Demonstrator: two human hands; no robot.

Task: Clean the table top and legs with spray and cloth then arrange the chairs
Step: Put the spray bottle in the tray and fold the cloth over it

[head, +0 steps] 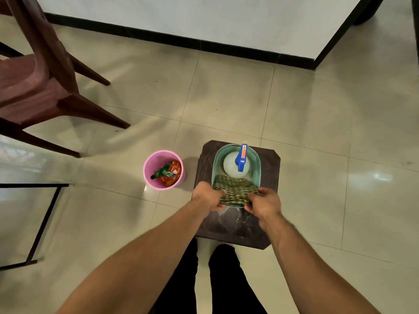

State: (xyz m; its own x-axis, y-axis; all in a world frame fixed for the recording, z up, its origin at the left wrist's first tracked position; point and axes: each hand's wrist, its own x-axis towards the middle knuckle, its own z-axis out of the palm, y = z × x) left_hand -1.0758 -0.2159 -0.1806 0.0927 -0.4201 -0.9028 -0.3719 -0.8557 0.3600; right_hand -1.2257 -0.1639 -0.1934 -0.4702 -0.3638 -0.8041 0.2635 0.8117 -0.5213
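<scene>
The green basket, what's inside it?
The green basket holds a white spray bottle with a blue nozzle. Both hands hold a checked cloth at its near end, covering whatever lies underneath.

Green checked cloth [235, 192] lay bunched across the near end of a teal basket [216, 164]. White spray bottle [232, 165], blue trigger head, stood upright behind it. Brown chair [34, 87] stood far left.

Your hands [235, 199] cover both ends of the cloth [234, 189], and the cloth hides the basket's [216, 164] near rim. The chair [34, 87] is cut off at the left edge. The bin's [149, 168] wrapper print is too small to read.
</scene>
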